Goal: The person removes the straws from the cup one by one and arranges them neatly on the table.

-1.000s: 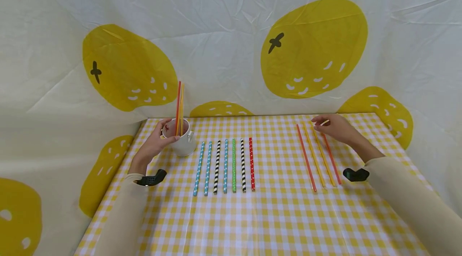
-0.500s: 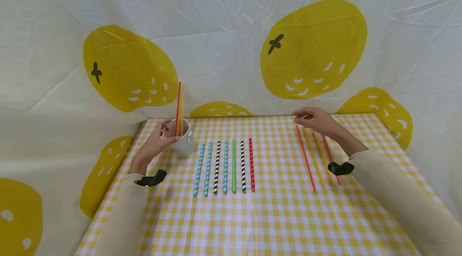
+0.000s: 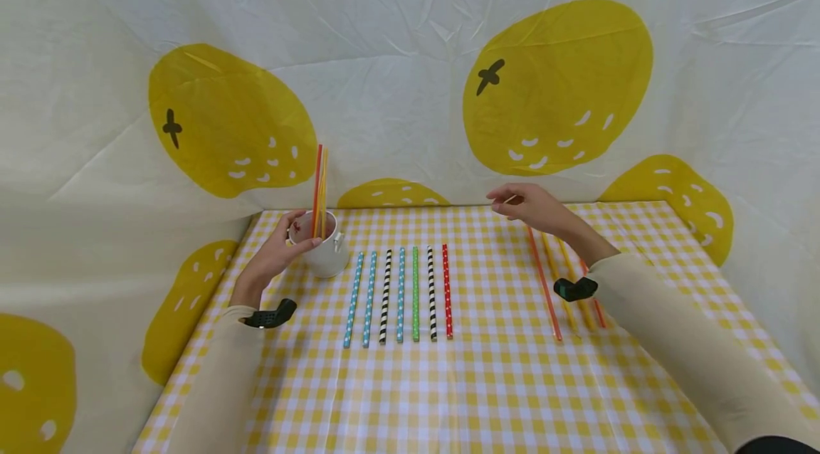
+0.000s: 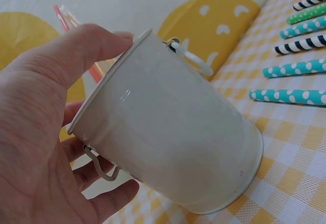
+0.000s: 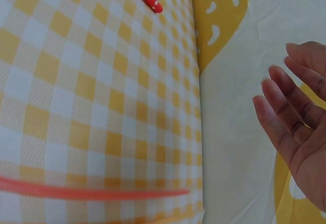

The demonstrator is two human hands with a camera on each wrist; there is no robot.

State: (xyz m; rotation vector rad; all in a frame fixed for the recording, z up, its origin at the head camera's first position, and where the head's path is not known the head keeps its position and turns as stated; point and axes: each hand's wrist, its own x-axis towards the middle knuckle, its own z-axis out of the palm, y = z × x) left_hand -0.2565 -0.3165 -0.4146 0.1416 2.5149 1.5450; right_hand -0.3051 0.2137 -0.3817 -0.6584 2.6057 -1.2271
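A small white metal pail (image 3: 327, 259) stands at the far left of the table. My left hand (image 3: 274, 255) grips it at the rim, the thumb lying along the edge and the fingers round its side; in the left wrist view the pail (image 4: 173, 122) shows a small looped handle (image 4: 193, 60). Red and yellow straws (image 3: 318, 183) stand upright inside. On the right, my right hand (image 3: 537, 210) hovers near the table's back edge, fingers loosely bent. Nothing shows in its grasp in the right wrist view. Beneath that forearm lie red straws (image 3: 544, 287) and yellow straws (image 3: 566, 304), partly hidden.
Between the hands runs a row of patterned paper straws: dotted blue (image 3: 351, 301), black-striped (image 3: 385, 297), dotted green (image 3: 416, 294) and red (image 3: 447, 290). A yellow checked cloth (image 3: 410, 397) covers the table. A white lemon-print curtain (image 3: 397, 119) hangs behind it.
My right hand has moved left, from above the rightmost plain straws to beyond the left end of that group. The left hand and the pail have stayed in place.
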